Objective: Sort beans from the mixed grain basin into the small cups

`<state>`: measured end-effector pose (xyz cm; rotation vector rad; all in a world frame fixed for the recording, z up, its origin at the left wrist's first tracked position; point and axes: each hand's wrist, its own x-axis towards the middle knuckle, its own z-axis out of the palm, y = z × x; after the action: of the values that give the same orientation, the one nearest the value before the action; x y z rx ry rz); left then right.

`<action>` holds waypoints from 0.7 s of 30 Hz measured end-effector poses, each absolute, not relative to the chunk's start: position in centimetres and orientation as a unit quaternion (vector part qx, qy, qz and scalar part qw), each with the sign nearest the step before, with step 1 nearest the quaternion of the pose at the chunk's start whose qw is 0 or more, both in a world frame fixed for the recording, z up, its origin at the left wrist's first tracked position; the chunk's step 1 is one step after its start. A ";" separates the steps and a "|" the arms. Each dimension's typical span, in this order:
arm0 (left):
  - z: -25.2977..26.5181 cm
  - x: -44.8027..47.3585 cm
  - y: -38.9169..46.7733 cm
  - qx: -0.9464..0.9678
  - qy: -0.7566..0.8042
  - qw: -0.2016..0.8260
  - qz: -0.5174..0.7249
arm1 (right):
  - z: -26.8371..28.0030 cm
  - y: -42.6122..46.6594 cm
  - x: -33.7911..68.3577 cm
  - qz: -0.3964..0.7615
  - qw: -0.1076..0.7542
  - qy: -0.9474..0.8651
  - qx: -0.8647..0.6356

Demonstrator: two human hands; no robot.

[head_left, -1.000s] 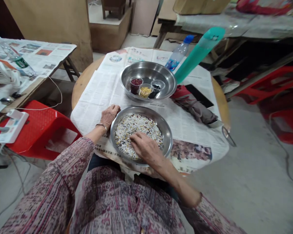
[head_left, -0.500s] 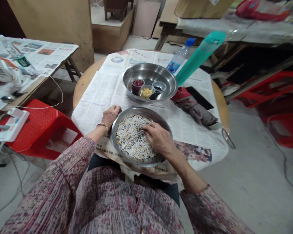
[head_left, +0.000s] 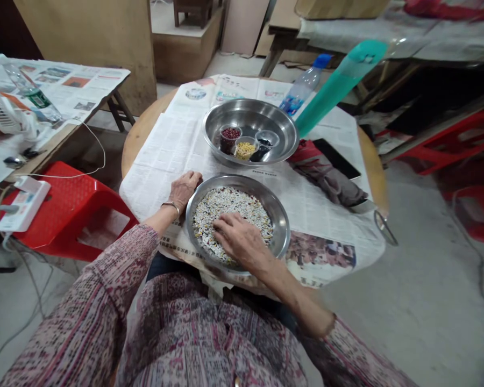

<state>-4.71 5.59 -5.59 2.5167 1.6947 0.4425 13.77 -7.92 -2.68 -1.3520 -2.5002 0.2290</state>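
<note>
A shallow metal basin [head_left: 281, 228] stands on the near side of the newspaper-covered table. It holds a layer of mixed grains and beans [head_left: 237, 200], mostly white with black, yellow and dark red bits. My right hand [head_left: 242, 239] is over the mix, palm down, its fingers apart and bent, fingertips touching the grains. Beside the basin's left rim, my left hand [head_left: 184, 189] rests on the newspaper with fingers curled under; what they hold, if anything, is hidden. Behind, a second metal basin [head_left: 213, 121] contains cups of red beans [head_left: 230, 133], yellow beans [head_left: 245, 149] and black beans [head_left: 265, 144].
A plastic bottle [head_left: 302, 88] with a blue cap and a tall green object [head_left: 339, 88] stand at the back right. A folded umbrella [head_left: 326, 177] and a black phone [head_left: 336, 158] lie right of the basins. Left are a red stool [head_left: 72, 199] and a power strip [head_left: 24, 207].
My right hand has moved left and toward me across the grains, its fingers now lying flatter. My left hand stays beside the rim. The view has shifted slightly.
</note>
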 end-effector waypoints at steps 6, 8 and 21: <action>-5.9 -4.8 5.7 0.824 0.544 0.031 0.154 | -1.9 -10.0 15.5 0.137 0.122 -0.904 -0.386; -6.0 -4.8 5.7 0.825 0.544 0.026 0.154 | -2.0 -9.8 16.6 0.133 0.112 -0.902 -0.394; -6.0 -4.9 5.8 0.827 0.536 0.020 0.166 | -3.6 -6.8 18.7 0.037 0.161 -0.793 -0.587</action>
<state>-4.92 5.78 -5.97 2.5661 1.6641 0.5155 18.68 -6.81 -3.61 -1.6749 -2.2644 0.1043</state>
